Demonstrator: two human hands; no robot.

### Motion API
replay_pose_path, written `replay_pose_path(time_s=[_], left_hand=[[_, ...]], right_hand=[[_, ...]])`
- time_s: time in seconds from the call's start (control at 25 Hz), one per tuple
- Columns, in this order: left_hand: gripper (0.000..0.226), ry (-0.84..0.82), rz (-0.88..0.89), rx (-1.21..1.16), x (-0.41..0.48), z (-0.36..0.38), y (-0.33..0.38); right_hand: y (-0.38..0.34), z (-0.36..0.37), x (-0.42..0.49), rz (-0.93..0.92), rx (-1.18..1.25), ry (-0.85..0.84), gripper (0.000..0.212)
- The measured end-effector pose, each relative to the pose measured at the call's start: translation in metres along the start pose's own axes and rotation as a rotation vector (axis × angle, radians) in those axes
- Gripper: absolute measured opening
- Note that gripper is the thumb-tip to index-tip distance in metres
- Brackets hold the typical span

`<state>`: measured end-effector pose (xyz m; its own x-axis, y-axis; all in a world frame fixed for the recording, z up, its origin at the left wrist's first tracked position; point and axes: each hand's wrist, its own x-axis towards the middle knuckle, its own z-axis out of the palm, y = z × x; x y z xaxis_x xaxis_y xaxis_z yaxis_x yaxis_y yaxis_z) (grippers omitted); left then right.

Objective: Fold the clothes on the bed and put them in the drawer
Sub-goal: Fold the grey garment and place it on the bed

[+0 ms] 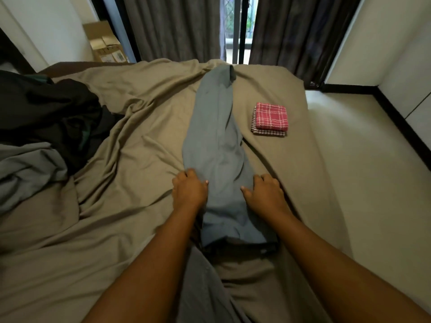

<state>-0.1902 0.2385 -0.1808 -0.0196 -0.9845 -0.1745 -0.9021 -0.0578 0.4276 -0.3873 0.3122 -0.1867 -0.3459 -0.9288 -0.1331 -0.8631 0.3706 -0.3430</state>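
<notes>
On the far left of the bed, a messy pile of black clothes [53, 113] lies on the wrinkled tan bed sheet [130, 141]. A crumpled grey cloth [28, 169] lies just below the pile. Behind them, brown cardboard boxes [106, 46] stand by the wall. In the middle of the bed lies a pair of grey-blue trousers [214, 136], folded long and thin. They point away toward the dark grey curtains [177, 26]. The left hand [190, 188] holds the left edge of the trousers, with fingers bent over the cloth and the thumb on top. The right hand [265, 192] holds the right edge the same way, with bent fingers. To the right, a small folded stack of checked cloths [270, 117], red on top, sits on the sheet, near the trousers but not touching them. Farther right is the pale shiny floor [373, 171].
</notes>
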Motion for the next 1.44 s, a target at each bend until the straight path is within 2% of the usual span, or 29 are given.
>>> replay_pose_path(time_s=[0.08,0.16,0.24,0.32,0.4,0.48,0.56,0.68,0.72,0.8,0.88,0.92,1.0,1.08,1.16,1.28,1.32,1.36,1.44], left_hand=[[0.083,-0.13,-0.13,-0.166,-0.011,0.0,0.002],[0.096,-0.282,-0.157,-0.376,-0.026,-0.006,0.004],[0.08,-0.384,-0.178,-0.598,-0.04,-0.013,0.006],[0.06,-0.431,-0.232,-0.666,-0.052,-0.02,0.008],[0.057,-0.487,-0.281,-0.699,-0.056,-0.024,0.008],[0.051,-0.502,-0.324,-0.786,-0.061,-0.031,0.009],[0.049,-0.439,-0.311,-0.921,-0.062,-0.038,0.009],[0.059,-0.311,-0.204,-1.201,-0.057,-0.046,0.009],[0.053,-0.291,-0.155,-1.262,-0.057,-0.051,0.01],[0.034,-0.304,-0.12,-1.268,-0.054,-0.058,0.011],[0.031,-0.376,-0.098,-1.193,-0.054,-0.068,0.007],[0.033,-0.42,-0.067,-1.123,-0.052,-0.073,0.002],[0.04,-0.534,0.064,-0.85,-0.042,-0.08,-0.015],[0.053,-0.618,0.282,-0.302,-0.028,-0.081,-0.034],[0.064,-0.506,0.516,0.229,-0.014,-0.075,-0.044],[0.069,-0.079,0.882,0.714,-0.006,-0.065,-0.042],[0.073,0.02,0.979,0.822,-0.004,-0.062,-0.041],[0.076,0.05,1.052,0.911,0.0,-0.06,-0.042],[0.071,-0.004,1.112,0.929,0.001,-0.056,-0.044]], right_hand=[[0.002,-0.001,-0.025,0.073,0.073,-0.026,0.073],[0.006,0.0,-0.039,0.149,0.178,-0.108,0.081],[0.008,-0.006,-0.044,0.203,0.254,-0.207,0.08],[0.008,-0.016,-0.047,0.206,0.333,-0.262,0.069],[0.009,-0.023,-0.049,0.192,0.457,-0.249,0.063],[0.013,-0.032,-0.053,0.206,0.567,-0.241,0.061],[0.02,-0.04,-0.054,0.228,0.693,-0.239,0.059],[0.026,-0.06,-0.054,0.235,1.155,-0.275,0.045],[0.026,-0.068,-0.053,0.226,1.305,-0.3,0.037],[0.029,-0.079,-0.047,0.232,1.571,-0.362,0.033],[0.03,-0.086,-0.042,0.256,1.737,-0.4,0.04],[0.032,-0.088,-0.04,0.233,1.702,-0.414,0.042],[0.034,-0.088,-0.036,0.112,1.411,-0.44,0.042],[0.036,-0.082,-0.031,-0.039,1.038,-0.467,0.043],[0.042,-0.07,-0.022,-0.259,0.598,-0.401,0.059],[0.048,-0.053,-0.002,-0.512,-0.128,-0.168,0.076],[0.049,-0.048,0.001,-0.569,-0.323,-0.075,0.077],[0.05,-0.044,0.002,-0.654,-0.451,-0.005,0.077],[0.048,-0.039,0.005,-0.812,-0.514,0.029,0.068]])
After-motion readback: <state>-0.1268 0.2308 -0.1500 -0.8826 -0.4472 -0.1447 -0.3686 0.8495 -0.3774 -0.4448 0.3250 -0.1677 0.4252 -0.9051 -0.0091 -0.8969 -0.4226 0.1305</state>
